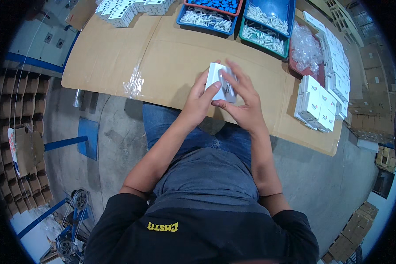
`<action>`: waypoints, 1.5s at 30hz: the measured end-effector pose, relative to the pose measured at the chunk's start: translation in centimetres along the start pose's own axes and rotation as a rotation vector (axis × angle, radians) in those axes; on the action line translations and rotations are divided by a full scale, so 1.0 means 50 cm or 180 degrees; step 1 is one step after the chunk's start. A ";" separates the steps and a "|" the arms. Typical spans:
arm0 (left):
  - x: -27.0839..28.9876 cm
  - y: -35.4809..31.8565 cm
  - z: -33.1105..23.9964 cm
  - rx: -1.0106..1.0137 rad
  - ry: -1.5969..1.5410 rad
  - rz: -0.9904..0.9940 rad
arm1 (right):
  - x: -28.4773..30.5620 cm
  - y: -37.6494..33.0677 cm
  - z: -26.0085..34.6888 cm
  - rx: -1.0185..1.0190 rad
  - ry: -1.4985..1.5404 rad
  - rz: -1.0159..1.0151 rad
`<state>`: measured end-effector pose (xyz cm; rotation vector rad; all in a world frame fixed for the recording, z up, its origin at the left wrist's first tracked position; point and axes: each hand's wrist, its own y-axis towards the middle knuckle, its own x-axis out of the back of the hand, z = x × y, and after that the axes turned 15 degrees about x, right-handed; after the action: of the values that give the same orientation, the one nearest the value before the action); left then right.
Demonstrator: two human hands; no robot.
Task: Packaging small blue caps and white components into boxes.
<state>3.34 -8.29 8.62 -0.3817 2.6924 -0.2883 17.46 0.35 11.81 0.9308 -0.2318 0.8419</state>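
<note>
A small white box is held in my left hand, its thumb across the front and its fingers behind. The box stands tilted over the near edge of the cardboard-covered table. On its right side, my right hand has its fingers spread and slightly smeared by motion. The right thumb reaches to the lower edge of the box; whether it presses on it I cannot tell. Part of the box's printed face is hidden behind the right fingers.
Stacked blue, green and red trays hold white and blue plugs at the back. A red tray of clear plastic bags stands to their right. White boxes are stacked along the right edge; more white pieces sit at the far left.
</note>
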 end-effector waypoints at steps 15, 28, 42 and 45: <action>-0.038 -0.006 0.002 -0.0184 -0.1480 -0.0154 | -0.032 -0.021 -0.012 -0.1800 0.3177 -0.2762; 0.003 -0.027 -0.070 -0.0824 0.0141 0.0481 | 0.031 -0.031 0.036 -0.1026 0.1814 -0.1286; 0.008 -0.018 -0.042 -0.0528 0.0040 0.0132 | 0.043 -0.031 0.015 -0.1295 0.1819 -0.1044; 0.018 -0.006 -0.022 -0.0394 -0.0152 -0.0055 | 0.036 -0.028 0.002 -0.1446 0.2218 -0.0988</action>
<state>2.16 -8.69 9.38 -0.4427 2.6686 -0.1160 19.69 0.78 11.95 0.2050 0.3124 0.7345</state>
